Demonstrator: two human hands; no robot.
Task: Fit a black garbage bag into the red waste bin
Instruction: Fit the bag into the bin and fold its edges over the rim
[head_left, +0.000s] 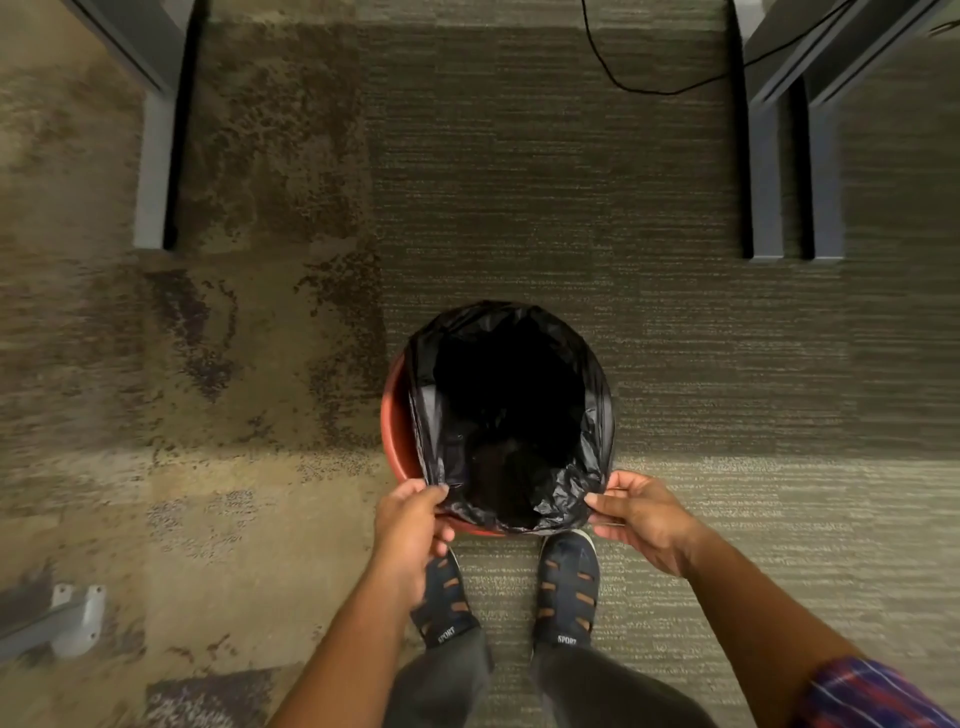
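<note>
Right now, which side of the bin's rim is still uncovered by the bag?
The left side of the red waste bin; elsewhere the black garbage bag overlaps the rim.

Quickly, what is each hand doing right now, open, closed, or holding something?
Left hand: closed, pinching the edge of the black garbage bag at the bin's near rim.
Right hand: closed, pinching the same bag's edge.

There is one camera, worn on the person's head. It looks almost straight down from above the left hand (413, 525) and right hand (641, 519). The hands are close below it; the carpet (519, 182) stretches away beyond them.
</note>
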